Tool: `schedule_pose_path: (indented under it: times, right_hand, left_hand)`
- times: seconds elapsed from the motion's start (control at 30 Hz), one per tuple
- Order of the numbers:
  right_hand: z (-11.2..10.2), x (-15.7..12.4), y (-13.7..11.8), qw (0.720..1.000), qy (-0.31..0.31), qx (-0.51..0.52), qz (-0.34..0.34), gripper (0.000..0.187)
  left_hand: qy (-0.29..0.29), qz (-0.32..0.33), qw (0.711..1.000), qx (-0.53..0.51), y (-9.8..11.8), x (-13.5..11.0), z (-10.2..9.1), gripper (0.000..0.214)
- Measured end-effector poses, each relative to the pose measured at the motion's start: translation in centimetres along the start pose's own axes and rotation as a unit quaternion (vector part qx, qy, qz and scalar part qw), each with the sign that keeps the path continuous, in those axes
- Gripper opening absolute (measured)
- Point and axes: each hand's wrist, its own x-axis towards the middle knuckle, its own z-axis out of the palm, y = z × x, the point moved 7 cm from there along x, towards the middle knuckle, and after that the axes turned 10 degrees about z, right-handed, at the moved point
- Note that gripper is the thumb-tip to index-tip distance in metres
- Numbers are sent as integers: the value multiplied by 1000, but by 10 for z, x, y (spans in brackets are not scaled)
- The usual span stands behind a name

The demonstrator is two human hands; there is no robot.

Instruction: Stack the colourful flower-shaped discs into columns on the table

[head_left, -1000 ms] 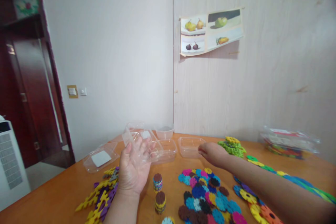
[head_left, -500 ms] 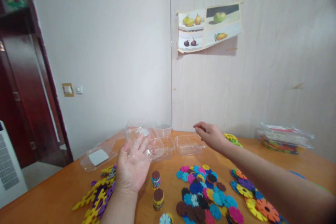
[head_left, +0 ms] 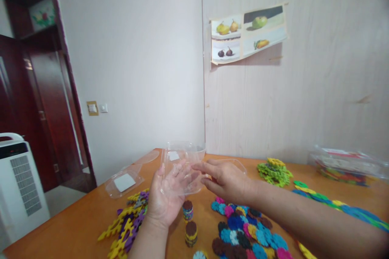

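Observation:
My left hand (head_left: 168, 200), palm up with fingers spread behind the plastic, holds a clear plastic container (head_left: 182, 188). From the right comes my right hand (head_left: 226, 178), its fingertips and thumb closed around the container's right edge. Beneath the hands stand two small stacks of disc pieces, a rear stack (head_left: 187, 210) and a front stack (head_left: 191, 234), both with brown tops. To their right lies a loose heap of colourful notched discs (head_left: 252, 230), partly behind my right forearm. Left of my left wrist are yellow and purple interlocking pieces (head_left: 124, 230).
A clear lid with a white label (head_left: 123, 182) lies on the left of the table. Another clear tray (head_left: 238, 164) is mostly behind my right hand. Green pieces (head_left: 275, 174), a chain of linked discs (head_left: 337, 202) and a filled clear box (head_left: 349, 166) are on the right.
My right hand has moved left and down to the container in my left hand. The view has turned slightly left, so the table things appear further right.

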Motion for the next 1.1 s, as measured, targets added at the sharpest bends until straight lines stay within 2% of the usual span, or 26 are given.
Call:
schedule_pose_path:
  times: [0.17, 0.23, 0.4, 0.53, 0.67, 0.77, 0.97, 1.1]
  right_hand:
    - [-7, 5, 9, 1000, 8, -6, 9, 29]
    - [-14, 9, 21, 999, 23, -4, 26, 27]
    - [-37, 21, 76, 988, 86, -72, 108, 26]
    - [-44, 27, 126, 962, 64, -165, 206, 27]
    - [-41, 23, 155, 941, 40, -220, 255, 29]
    - [-30, 17, 159, 929, 7, -259, 264, 28]
    - [5, 9, 137, 922, -55, -309, 228, 29]
    - [14, 9, 131, 919, -68, -321, 219, 30]
  left_hand:
    - [-8, -3, 1000, 8, -3, 2, 4, 67]
    - [19, 23, 999, 19, 0, 6, -1, 64]
    - [149, 107, 980, 78, 15, 11, -26, 57]
    - [208, 138, 964, 94, 22, 10, -38, 51]
    - [237, 147, 955, 103, 24, 11, -46, 46]
    - [252, 154, 949, 109, 25, 12, -50, 43]
    - [278, 153, 941, 114, 25, 11, -54, 42]
    - [293, 153, 936, 116, 25, 11, -57, 41]
